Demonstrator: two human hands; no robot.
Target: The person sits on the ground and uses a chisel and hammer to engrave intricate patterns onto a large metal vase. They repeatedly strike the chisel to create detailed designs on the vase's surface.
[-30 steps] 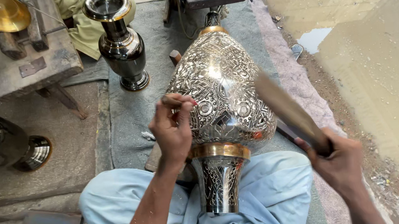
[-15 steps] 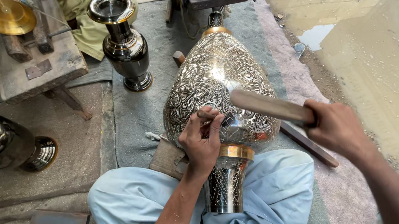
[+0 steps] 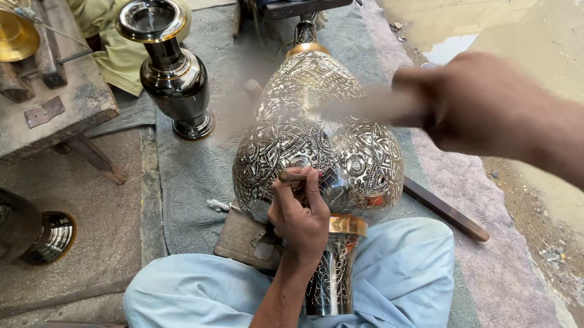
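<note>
Engraved silver vase (image 3: 315,138) lies tilted across the lap on the grey mat (image 3: 188,177), same spot as before. Right hand (image 3: 483,105) has swung up and in since half a second ago, wooden striker (image 3: 363,108) now a blur over the belly: mid-blow, chasing goes on. Left hand (image 3: 300,212), grip pinching a small chisel (image 3: 292,177) against the metal, barely shifted.

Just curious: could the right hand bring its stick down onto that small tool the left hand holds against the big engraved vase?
Probably yes: the right hand and blurred stick hang just above the tool, nothing between.
</note>
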